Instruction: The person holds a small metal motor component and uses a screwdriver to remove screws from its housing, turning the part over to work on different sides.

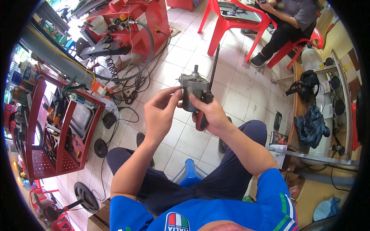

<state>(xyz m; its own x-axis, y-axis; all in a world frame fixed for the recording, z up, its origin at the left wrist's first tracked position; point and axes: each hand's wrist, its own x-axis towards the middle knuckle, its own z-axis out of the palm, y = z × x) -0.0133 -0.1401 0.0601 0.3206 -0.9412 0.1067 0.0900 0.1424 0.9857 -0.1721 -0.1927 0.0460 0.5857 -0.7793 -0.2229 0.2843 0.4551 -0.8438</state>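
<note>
A small metal electric motor (pixel 188 99) with a grey end housing and a toothed shaft pointing up is held before me, above my knees. My right hand (pixel 216 115) is wrapped round its right side, thumb on the casing. That same hand also grips a screwdriver (pixel 200 121) with a red and black handle, its long dark blade rising beside the motor. From the left, my left hand (pixel 158 111) closes its fingertips on the motor's side near the end housing. Whether a small part sits between those fingertips is hidden.
A red tool cart (pixel 61 154) stands at left, with cables (pixel 133 94) on the tiled floor. Red machinery (pixel 148 23) is behind. Far right, a person (pixel 285 27) sits near a red chair (pixel 219 23). A wooden bench (pixel 295 111) holds a cloth (pixel 311 127). A blue stool (pixel 189 173) shows between my legs.
</note>
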